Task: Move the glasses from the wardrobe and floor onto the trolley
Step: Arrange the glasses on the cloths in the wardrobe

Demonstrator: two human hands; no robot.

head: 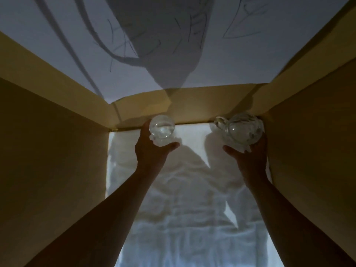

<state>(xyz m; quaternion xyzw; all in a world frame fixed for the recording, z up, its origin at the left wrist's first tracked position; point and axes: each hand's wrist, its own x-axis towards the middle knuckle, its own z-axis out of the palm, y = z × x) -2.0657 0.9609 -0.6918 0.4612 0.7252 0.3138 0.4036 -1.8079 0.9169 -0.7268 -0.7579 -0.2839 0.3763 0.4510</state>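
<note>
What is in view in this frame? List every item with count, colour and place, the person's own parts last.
small glass: one, clear, held up at centre left against the back edge of the compartment.
handled glass: one, clear with a faint pattern, held at centre right; handle points left.
side panels: two, tan, left and right of the view.
back ledge: one, tan, across the middle behind the glasses.
white sheet: one, white and wrinkled, lining the surface below the arms.
upper surface: one, pale grey with dark scribbles and shadows, top of view.
left hand: one, in shadow, grip closed around the small glass.
right hand: one, in shadow, grip closed around the handled glass.
</note>
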